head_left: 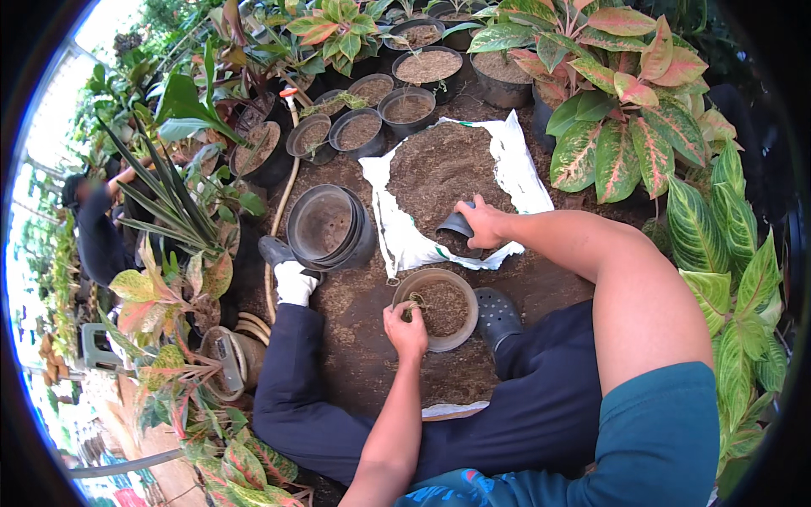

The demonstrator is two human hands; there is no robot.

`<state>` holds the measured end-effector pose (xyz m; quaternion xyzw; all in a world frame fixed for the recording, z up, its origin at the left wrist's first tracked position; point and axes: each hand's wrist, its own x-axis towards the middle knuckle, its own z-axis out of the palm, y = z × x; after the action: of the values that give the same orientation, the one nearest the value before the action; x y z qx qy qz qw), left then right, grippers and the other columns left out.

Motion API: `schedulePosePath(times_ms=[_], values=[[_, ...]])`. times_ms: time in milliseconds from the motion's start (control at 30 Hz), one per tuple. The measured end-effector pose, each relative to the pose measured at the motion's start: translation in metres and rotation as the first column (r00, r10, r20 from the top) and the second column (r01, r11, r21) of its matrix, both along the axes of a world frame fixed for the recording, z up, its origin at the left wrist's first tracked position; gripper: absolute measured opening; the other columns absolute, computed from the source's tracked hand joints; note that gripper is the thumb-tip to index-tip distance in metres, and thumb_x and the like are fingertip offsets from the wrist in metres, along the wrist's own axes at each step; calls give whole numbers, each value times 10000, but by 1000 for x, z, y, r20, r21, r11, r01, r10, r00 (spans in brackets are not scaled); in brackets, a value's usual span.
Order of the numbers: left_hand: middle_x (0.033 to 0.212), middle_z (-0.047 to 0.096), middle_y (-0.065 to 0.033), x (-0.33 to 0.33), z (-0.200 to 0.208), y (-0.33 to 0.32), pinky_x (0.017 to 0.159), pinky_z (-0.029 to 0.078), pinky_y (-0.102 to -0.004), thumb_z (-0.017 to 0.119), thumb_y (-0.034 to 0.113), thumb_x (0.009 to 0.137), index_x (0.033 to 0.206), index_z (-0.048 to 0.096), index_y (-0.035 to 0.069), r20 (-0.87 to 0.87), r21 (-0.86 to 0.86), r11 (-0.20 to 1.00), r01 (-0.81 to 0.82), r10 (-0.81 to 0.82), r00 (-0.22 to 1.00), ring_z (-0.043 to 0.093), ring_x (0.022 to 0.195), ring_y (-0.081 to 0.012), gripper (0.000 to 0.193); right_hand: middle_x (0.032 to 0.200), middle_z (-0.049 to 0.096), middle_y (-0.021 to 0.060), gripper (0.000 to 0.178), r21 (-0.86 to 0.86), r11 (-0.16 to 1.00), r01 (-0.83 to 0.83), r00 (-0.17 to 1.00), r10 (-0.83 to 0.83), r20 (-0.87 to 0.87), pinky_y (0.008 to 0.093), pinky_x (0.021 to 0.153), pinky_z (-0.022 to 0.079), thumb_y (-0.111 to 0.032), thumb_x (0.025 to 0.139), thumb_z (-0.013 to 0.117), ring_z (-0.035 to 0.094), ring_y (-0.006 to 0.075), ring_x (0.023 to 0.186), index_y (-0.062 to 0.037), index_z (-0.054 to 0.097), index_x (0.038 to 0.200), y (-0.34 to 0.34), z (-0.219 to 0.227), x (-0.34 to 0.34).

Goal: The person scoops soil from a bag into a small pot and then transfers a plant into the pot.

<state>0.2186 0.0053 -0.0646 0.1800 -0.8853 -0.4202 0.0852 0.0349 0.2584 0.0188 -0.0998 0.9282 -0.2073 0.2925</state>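
Note:
Between my feet stands a translucent grey plastic pot (465, 336) with brown soil in it. My left hand (405, 329) is at its left rim, fingers closed around a small stringy green plant (416, 301) that lies over the soil. Farther off, a white sack (399, 241) lies folded wide, full of dark soil (448, 173). My right hand (487, 223) grips a small black pot (457, 221) tilted down into the sack's near right part. How much soil that pot holds is hidden.
Left of the sack sits a stack of empty black pots (325, 224). Several soil-filled pots (357, 130) line the back, by a hose (283, 198). Leafy pink-green plants (629, 127) crowd the right. Another person (100, 228) is at the far left.

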Motion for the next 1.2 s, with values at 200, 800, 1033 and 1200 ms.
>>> schedulePosePath(times_ms=[200,800,1033,1200], values=[[1128,661,-179,-3,-6,-6,1004,499,-434,753,92,882,1003,765,22,-62,34,999,25,-22,998,657,1099,-363,141,1495,366,313,981,37,937,348,937,-348,16,486,1075,532,-392,754,853,575,456,1286,-86,352,1540,12,-16,10],[1379,508,-175,24,31,-9,1093,435,-474,733,171,866,1204,700,106,60,-124,987,103,-97,994,503,1285,-384,346,1353,557,227,806,-334,897,290,954,-301,20,420,804,638,-316,812,825,681,279,1077,-23,431,1450,-20,82,-27],[1399,516,-182,30,26,-10,1084,440,-495,723,252,916,1197,729,91,199,-174,972,158,-123,972,495,1294,-386,324,1344,474,254,834,-13,939,-344,892,322,-319,471,1069,482,-339,769,876,575,431,1213,-79,438,1430,-72,97,39],[1383,540,-182,32,26,-5,1084,440,-497,710,278,947,1101,771,79,142,-90,983,157,-144,979,503,1281,-390,258,1348,441,245,835,129,840,-526,740,528,-416,523,1039,515,-285,765,881,492,449,1302,-77,429,1436,-93,112,76]])
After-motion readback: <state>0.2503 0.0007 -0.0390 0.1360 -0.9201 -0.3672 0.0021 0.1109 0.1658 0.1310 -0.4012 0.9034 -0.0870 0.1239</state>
